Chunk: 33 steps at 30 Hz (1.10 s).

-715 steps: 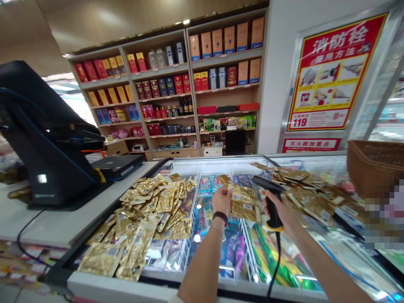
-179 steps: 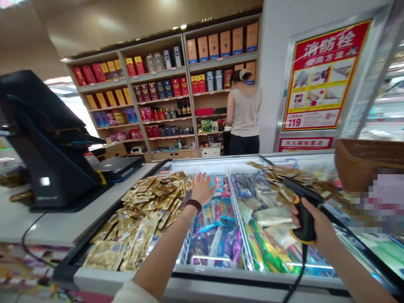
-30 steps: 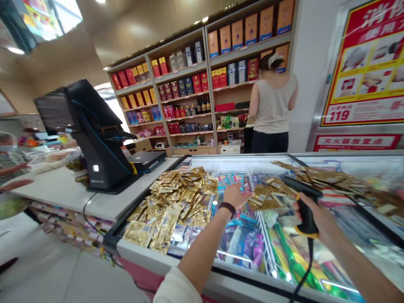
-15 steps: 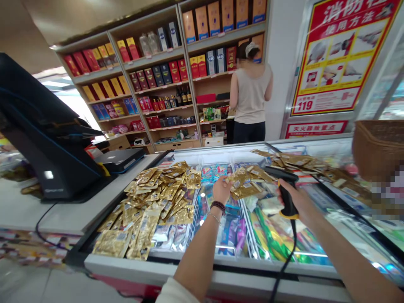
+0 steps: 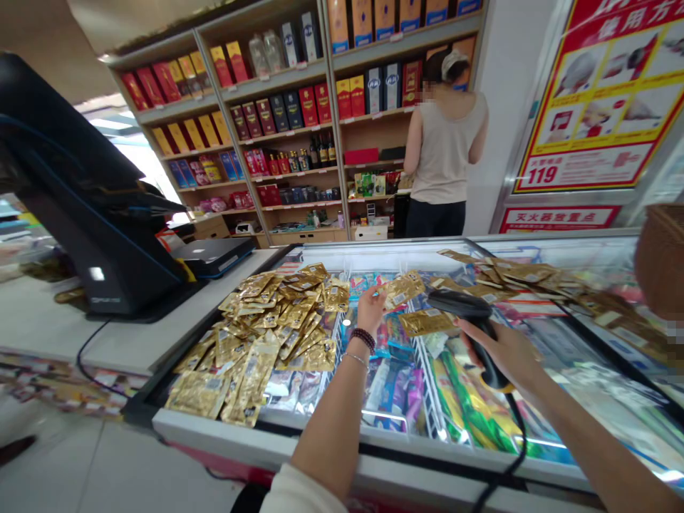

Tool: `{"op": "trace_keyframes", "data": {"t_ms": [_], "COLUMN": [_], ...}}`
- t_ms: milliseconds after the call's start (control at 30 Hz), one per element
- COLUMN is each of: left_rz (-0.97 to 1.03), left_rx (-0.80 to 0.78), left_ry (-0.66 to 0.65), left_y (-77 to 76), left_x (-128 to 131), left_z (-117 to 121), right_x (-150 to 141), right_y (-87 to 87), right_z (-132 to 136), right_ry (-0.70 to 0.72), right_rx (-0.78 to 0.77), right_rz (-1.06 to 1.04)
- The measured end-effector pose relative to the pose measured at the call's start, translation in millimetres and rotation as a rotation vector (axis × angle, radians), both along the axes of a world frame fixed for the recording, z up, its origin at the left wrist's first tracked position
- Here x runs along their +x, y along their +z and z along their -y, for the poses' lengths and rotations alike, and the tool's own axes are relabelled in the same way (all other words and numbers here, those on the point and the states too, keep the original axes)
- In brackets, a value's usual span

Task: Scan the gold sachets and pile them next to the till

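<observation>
Left hand (image 5: 370,313): fingers (image 5: 378,296) pinch a gold sachet (image 5: 405,290) at the tips. Second gold sachet (image 5: 426,323) lies apart, right of those fingers, just under the nose of the black barcode scanner (image 5: 484,335), clenched in the right hand (image 5: 507,356). Half a second earlier the sachets were bunched together at the left fingers. Pile of gold sachets (image 5: 267,335) lies left of the left fingers, inside the chest freezer (image 5: 342,432).

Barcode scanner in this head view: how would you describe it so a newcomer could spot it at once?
At the chest freezer, look right of the gold sachet pile. The black scanner sits in the right hand, set apart by its yellow collar and trailing black cord.
</observation>
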<state>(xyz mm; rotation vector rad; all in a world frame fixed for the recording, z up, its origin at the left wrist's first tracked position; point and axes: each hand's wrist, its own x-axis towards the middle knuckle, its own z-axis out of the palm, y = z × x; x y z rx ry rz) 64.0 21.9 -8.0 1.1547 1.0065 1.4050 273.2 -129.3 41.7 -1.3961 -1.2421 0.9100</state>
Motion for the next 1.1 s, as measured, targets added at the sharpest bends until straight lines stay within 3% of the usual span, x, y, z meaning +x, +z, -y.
{"op": "trace_keyframes", "data": {"t_ms": [300,667,1100], "left_rz": [0.068,0.068,0.018], "left_rx": [-0.068,-0.079,-0.046], "left_ry": [-0.132,-0.128,-0.126], "left_y": [14.1,18.9,20.1], "left_x": [-7.3,-6.9,-9.4], "left_z": [7.4,13.5,17.1], "right_x": [-10.4,-10.3,-1.9], "right_y": [6.2,4.8,-9.0], "right_z": [9.6,10.3,-2.0], "right_ry": [0.03,0.044,0.095], "right_rx": [0.029,0.037,-0.003], "right_rz": [0.192,0.243,0.282]}}
